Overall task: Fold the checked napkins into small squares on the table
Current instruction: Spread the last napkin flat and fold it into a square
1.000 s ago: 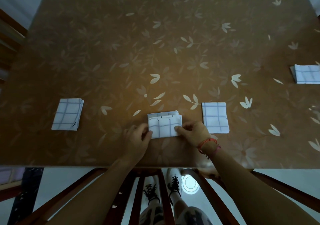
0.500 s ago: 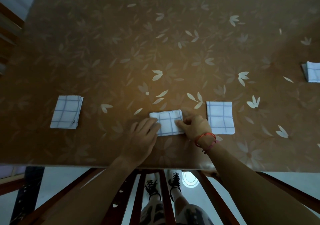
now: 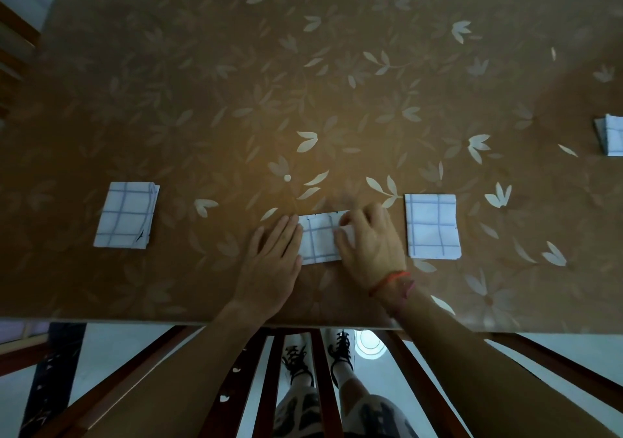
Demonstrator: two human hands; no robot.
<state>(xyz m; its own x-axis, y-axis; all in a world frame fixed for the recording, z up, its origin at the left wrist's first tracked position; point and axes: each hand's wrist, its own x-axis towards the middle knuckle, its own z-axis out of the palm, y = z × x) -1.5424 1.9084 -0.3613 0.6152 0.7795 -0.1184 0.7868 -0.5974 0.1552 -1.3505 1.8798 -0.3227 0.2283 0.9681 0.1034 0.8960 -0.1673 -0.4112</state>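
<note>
Brown leaf-patterned table (image 3: 337, 83), big, fills the view. Left hand (image 3: 273, 262) lies flat, fingers straight, tips against the left edge of the middle napkin (image 3: 317, 240) near the front edge. Right hand (image 3: 371, 245) covers its right part, fingers curled, pinching a fold. Folded left napkin (image 3: 126, 215) well apart; right napkin (image 3: 432, 225) just beside the right hand; far napkin (image 3: 612, 135) at right border. Red bracelet (image 3: 391, 279) on right wrist.

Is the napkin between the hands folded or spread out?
Folded: the napkin is a small rectangle, left hand flat at its edge, right hand pinching its right part.
</note>
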